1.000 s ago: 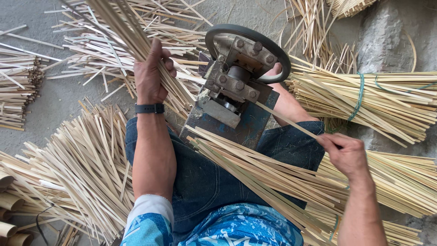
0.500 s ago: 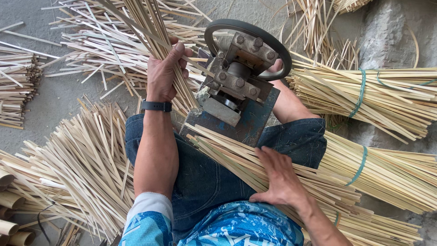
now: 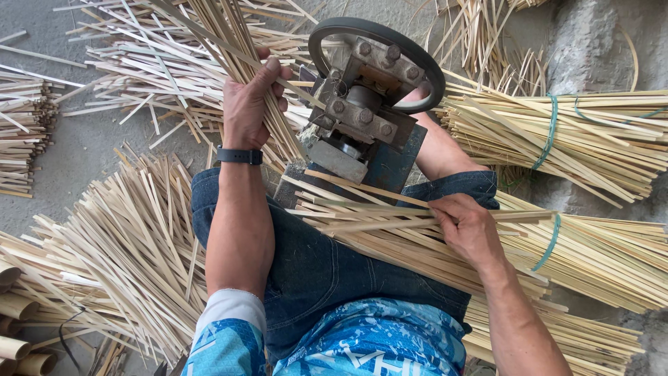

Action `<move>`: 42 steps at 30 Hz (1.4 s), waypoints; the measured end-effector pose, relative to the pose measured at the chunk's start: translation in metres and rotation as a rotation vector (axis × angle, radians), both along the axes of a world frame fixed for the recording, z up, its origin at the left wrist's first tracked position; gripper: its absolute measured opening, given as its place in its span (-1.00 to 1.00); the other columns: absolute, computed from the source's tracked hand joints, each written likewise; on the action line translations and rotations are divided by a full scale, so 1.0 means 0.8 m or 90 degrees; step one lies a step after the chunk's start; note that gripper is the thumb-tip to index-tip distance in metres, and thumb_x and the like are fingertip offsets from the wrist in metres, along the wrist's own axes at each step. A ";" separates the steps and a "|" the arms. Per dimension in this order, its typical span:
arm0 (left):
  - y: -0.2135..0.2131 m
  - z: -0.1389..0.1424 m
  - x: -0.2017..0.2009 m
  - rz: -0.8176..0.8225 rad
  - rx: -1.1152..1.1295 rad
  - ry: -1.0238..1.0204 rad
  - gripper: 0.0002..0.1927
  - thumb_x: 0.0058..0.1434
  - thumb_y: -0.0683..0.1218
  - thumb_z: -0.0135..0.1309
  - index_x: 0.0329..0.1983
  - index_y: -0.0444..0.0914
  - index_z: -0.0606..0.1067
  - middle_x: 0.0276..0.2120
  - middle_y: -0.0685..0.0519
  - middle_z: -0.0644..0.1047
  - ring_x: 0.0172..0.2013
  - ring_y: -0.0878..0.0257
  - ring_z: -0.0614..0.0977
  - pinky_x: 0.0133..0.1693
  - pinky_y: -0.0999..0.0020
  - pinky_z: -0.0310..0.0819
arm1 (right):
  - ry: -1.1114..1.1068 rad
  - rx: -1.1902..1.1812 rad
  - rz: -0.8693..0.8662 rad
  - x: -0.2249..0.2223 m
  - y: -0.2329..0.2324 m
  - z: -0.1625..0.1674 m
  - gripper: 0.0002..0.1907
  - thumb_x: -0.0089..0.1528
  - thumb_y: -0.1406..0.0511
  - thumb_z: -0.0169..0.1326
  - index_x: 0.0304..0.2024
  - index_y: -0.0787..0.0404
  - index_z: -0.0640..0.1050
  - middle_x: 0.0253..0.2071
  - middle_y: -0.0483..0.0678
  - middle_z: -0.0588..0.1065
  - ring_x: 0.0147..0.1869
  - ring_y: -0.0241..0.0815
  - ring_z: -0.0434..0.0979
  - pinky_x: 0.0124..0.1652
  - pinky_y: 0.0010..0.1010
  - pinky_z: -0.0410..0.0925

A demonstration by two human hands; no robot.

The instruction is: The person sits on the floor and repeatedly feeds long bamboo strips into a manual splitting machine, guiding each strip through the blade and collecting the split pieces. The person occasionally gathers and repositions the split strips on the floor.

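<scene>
Grey concrete floor (image 3: 90,143), strewn with split bamboo. My left hand (image 3: 247,104) clamps a bundle of strips (image 3: 229,35) beside the splitting machine (image 3: 369,104); my right hand (image 3: 470,226) pinches one strip (image 3: 376,224) on my lap. Light, stiff, splintery; best gripped mid-length.

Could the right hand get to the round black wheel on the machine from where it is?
Probably yes. The right hand rests on the bamboo strips across the lap, just below the machine, and nothing blocks the way up to the wheel.
</scene>
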State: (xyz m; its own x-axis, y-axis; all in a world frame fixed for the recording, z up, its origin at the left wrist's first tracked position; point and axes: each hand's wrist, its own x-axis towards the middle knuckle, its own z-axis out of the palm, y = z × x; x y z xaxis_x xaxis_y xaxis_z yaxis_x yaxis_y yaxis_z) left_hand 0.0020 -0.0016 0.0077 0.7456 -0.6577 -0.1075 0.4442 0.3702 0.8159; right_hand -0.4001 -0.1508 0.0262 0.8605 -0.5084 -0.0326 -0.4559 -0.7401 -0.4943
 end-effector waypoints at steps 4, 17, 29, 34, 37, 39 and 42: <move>0.002 0.000 0.003 0.022 0.020 -0.016 -0.65 0.33 -0.11 0.22 0.09 -0.30 0.40 -0.35 -0.06 0.64 -0.43 0.30 0.66 -0.50 0.48 0.61 | 0.039 0.032 -0.007 -0.016 -0.001 -0.007 -0.75 0.13 0.25 0.29 -0.16 0.20 0.67 -0.14 -0.05 0.63 0.00 -0.12 0.58 0.04 -0.26 0.43; 0.009 -0.007 0.013 0.077 -0.082 0.007 -0.68 0.38 -0.07 0.17 0.09 -0.30 0.41 -0.40 0.00 0.58 -0.37 0.23 0.68 -0.31 0.30 0.77 | 0.075 0.012 0.034 -0.052 -0.028 -0.024 -0.90 0.20 0.27 0.19 -0.24 0.11 0.61 -0.19 -0.15 0.58 -0.08 -0.20 0.55 -0.05 -0.24 0.30; 0.023 -0.023 0.027 0.106 -0.107 0.070 -0.69 0.44 -0.07 0.18 0.11 -0.27 0.39 -0.38 -0.01 0.53 -0.49 0.26 0.57 -0.48 0.36 0.54 | 0.069 -0.088 0.040 -0.046 -0.018 -0.019 -0.78 0.14 0.26 0.21 -0.16 0.14 0.62 -0.24 -0.07 0.54 -0.14 -0.09 0.49 -0.16 -0.22 0.30; 0.021 -0.022 0.022 0.098 -0.048 0.090 -0.69 0.42 -0.07 0.20 0.09 -0.32 0.43 -0.40 0.00 0.54 -0.51 0.29 0.56 -0.50 0.40 0.52 | 0.125 -0.066 0.025 -0.048 -0.020 -0.019 -0.92 0.24 0.26 0.18 -0.23 0.09 0.60 -0.24 -0.14 0.55 -0.12 -0.17 0.52 -0.09 -0.25 0.34; 0.018 -0.018 0.017 0.099 -0.056 0.073 -0.67 0.38 -0.08 0.21 0.10 -0.31 0.44 -0.42 0.00 0.54 -0.53 0.29 0.56 -0.53 0.41 0.52 | 0.018 -0.083 0.085 -0.055 -0.017 -0.019 -0.68 0.01 0.23 0.27 -0.20 0.16 0.63 -0.23 -0.02 0.56 -0.16 -0.05 0.51 -0.18 -0.20 0.35; 0.019 -0.014 0.015 0.105 -0.058 0.057 -0.64 0.38 -0.09 0.21 0.14 -0.33 0.44 -0.41 -0.03 0.54 -0.52 0.28 0.58 -0.51 0.41 0.55 | 0.029 -0.058 0.053 -0.059 -0.017 -0.021 -0.82 0.11 0.28 0.25 -0.21 0.09 0.64 -0.24 -0.09 0.59 -0.14 -0.14 0.56 -0.11 -0.27 0.42; 0.016 -0.008 0.013 0.107 -0.054 0.041 -0.59 0.35 -0.08 0.23 0.16 -0.34 0.41 -0.40 -0.05 0.55 -0.53 0.29 0.59 -0.54 0.44 0.54 | -0.012 0.004 0.047 -0.068 -0.027 -0.022 -0.90 0.22 0.32 0.20 -0.20 0.08 0.62 -0.20 -0.11 0.62 -0.09 -0.20 0.62 -0.03 -0.36 0.49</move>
